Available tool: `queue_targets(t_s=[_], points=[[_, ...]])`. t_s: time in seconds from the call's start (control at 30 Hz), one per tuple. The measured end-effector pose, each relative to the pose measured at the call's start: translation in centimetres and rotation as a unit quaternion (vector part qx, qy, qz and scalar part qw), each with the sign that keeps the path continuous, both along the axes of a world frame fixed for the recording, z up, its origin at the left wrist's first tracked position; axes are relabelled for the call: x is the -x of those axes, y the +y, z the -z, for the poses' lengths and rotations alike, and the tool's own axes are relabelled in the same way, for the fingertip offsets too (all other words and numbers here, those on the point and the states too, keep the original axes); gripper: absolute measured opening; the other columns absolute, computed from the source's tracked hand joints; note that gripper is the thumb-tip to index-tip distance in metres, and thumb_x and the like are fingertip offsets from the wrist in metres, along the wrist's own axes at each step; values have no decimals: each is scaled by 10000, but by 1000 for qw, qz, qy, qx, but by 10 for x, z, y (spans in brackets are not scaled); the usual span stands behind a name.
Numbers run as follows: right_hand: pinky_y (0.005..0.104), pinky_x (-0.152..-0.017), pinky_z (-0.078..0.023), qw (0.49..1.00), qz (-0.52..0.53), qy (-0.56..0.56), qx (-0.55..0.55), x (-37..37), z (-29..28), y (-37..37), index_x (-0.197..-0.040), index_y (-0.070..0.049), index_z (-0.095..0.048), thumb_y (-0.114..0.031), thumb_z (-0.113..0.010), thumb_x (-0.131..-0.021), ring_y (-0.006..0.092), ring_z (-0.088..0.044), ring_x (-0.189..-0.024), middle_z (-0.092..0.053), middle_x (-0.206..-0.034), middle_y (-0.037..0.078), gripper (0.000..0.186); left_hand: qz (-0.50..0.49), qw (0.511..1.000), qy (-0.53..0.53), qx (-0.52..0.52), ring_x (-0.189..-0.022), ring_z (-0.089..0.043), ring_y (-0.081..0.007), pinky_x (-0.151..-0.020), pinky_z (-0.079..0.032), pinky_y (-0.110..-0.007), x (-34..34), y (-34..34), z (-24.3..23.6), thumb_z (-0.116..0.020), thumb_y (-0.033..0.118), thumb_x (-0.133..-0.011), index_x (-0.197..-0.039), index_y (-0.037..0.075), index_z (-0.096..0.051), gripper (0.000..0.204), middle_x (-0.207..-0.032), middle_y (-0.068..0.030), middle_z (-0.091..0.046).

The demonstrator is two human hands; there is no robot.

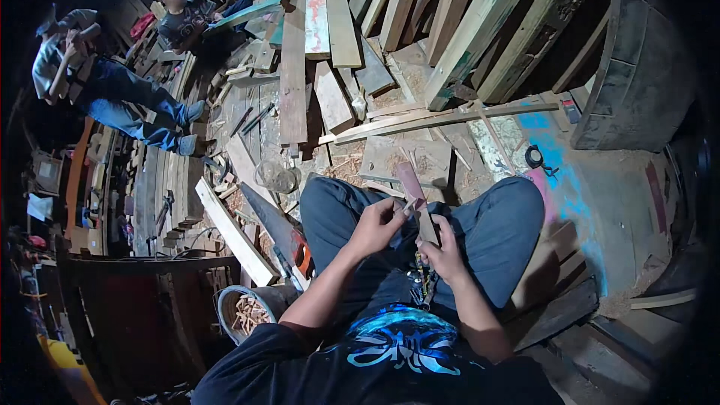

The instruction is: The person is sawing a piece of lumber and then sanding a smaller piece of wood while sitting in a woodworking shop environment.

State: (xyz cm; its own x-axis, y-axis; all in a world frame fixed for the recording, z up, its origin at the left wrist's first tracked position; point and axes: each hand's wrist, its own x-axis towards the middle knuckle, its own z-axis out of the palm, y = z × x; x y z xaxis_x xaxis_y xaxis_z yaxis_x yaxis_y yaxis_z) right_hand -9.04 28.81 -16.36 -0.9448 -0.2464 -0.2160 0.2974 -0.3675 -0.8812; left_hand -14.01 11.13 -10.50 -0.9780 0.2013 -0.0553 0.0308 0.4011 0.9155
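I sit with my knees bent, and both hands meet over my lap. My right hand [442, 251] is closed round the lower part of a narrow flat wooden piece [411, 182], whose upper end is reddish and points away from me. Beside it my left hand [376, 226] is closed in a pinch, fingertips on a small thin piece [410, 207] against the wood's left edge. What that small piece is I cannot make out. Below my hands a bunch of small metal and coloured bits [420, 285], perhaps keys, lies on my lap.
A handsaw [279, 229] with an orange handle lies left of my knee, near a bucket [281, 298] of wood scraps and a clear round container [276, 178]. Planks [294, 67] and beams [487, 30] lie ahead. Two people [112, 90] are at the far left.
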Motion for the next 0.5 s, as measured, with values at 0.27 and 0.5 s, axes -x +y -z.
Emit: queue_targets(t_s=[0.27,0.5], points=[[225,-483,-422,999,-1,-31,-8,1,-5,-1,-1272,-100,-397,13,-582,-831,86,-520,-596,-559,-831,49,491,-33,996,-43,-75,-628,-409,-63,-555,-361,-249,-1,6,-8,-598,172,-938,-838,-15,-551,218,-653,-4,-479],[225,-483,-428,1000,-23,-5,-10,1,-3,-2,-1262,-88,-395,1,-585,-835,83,-520,-593,-561,-822,46,477,-101,993,24,-54,-615,-371,-44,-538,-322,-233,11,-13,4,-606,152,-940,-820,6,-550,196,-655,48,-436]])
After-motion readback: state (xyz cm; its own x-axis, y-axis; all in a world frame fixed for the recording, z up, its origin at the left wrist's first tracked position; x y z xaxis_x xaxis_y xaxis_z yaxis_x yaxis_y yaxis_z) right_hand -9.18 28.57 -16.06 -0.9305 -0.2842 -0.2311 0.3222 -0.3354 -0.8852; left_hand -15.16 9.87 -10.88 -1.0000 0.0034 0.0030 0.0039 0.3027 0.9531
